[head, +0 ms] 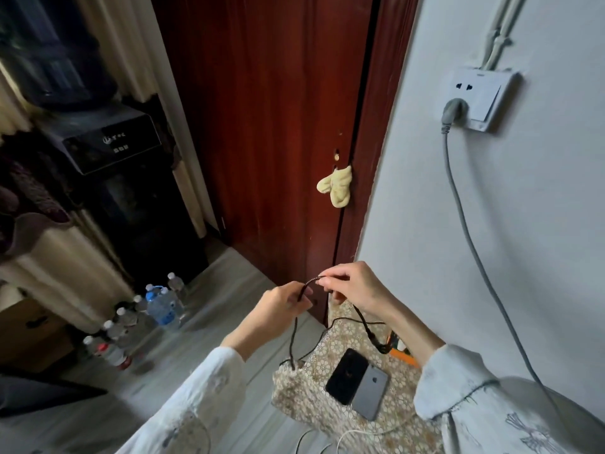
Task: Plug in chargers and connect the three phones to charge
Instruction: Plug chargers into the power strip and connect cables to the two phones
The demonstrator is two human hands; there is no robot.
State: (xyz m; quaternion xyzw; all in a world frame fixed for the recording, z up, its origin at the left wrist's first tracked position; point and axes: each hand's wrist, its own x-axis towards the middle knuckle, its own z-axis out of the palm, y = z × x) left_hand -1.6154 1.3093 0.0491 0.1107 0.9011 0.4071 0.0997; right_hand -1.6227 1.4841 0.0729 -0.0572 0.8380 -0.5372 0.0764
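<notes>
right sleeve (pixel 458 388) hides the 3rd phone.

door (pixel 262 126) dark red | wall (pixel 425 191) white | cable (pixel 302 291) black braided | phones: black (pixel 347 375), grey (pixel 371 396) | tablecloth (pixel 311 398) beige floral

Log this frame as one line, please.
phase: untangling | both hands: left hand and right hand pinch black braided cable | phones: two visible, unconnected | wall socket: grey plug in

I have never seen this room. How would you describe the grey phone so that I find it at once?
Start at the small table with the beige flower-patterned cover, low by the white wall, below both hands. Two phones lie on it side by side, touching. The grey phone is the one nearer the wall, matte silver-grey; its neighbour, the black phone, is glossy black.
</notes>
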